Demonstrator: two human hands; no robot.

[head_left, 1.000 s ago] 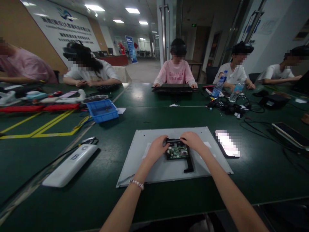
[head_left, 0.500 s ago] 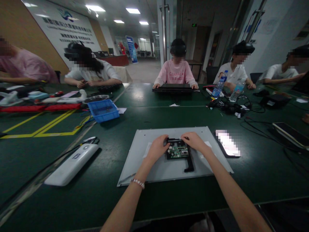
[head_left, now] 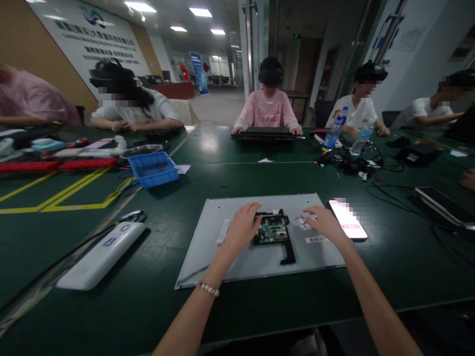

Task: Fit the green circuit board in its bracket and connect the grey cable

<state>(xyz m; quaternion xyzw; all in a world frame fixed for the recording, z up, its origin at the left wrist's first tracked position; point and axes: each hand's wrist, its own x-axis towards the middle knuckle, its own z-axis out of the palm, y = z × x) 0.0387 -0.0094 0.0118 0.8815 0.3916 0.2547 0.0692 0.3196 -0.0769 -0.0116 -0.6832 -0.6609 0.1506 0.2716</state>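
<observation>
A black plastic frame [head_left: 288, 253] with a green circuit board [head_left: 273, 233] lies on a flat grey-white panel [head_left: 237, 269] in front of me. My left hand [head_left: 243, 225] is at the frame's left edge, thumb and fingers apart; whether it touches the frame I cannot tell. Over the panel's right part hovers my right hand [head_left: 324, 223], open, its fingers spread and clear of the frame. Labels [head_left: 315, 239] show on the panel beneath it. Just beyond this hand, a phone [head_left: 349, 220] with a lit screen rests on the table.
To the left lies a white power bank [head_left: 106, 254] with a cable. A blue tray [head_left: 152, 170] sits farther back. Two water bottles [head_left: 336, 127] and tangled black cables [head_left: 349, 163] are at the back right. Several people sit across the green table [head_left: 208, 173].
My right hand has let go of the frame's top right corner and moved right, its fingers opening. The left hand stays at the left edge. The view has shifted slightly.
</observation>
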